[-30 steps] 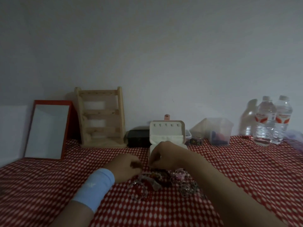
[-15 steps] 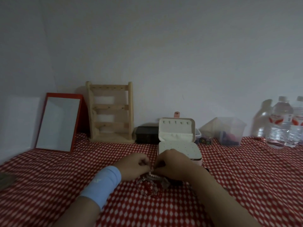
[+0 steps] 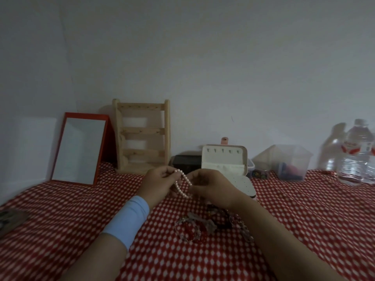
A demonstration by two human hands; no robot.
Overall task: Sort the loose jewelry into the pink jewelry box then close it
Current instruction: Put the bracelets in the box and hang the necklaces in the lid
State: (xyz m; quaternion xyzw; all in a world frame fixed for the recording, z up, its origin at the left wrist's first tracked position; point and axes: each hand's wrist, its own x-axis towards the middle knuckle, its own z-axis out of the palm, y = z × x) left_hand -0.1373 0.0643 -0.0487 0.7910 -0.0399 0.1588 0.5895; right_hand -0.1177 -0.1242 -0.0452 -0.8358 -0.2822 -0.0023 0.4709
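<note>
At the far left a red-framed mirror (image 3: 79, 149) is leaned against the wall, and a wooden rack (image 3: 142, 136) is stood beside it. In front of these, the left hand (image 3: 158, 185) is held above the surface (image 3: 60, 209), with the upper end of a pearl strand (image 3: 183, 184) pinched between thumb and fingers. The strand's lower end is pinched by the right hand (image 3: 213, 188), so a short curve of beads is stretched between the two hands. Just behind the right hand the pink jewelry box (image 3: 225, 159) is stood open, lid upright. The remaining loose jewelry (image 3: 203, 226) is heaped on the surface below the right wrist. A clear plastic container (image 3: 284, 161) and water bottles (image 3: 357, 155) are set further right.

Trouble is likely if the strand is pulled too taut: its thread could be snapped and beads scattered. If either pinch is loosened, the strand could be dropped into the heap and tangled. The upright lid could also be knocked shut by a careless reach.
</note>
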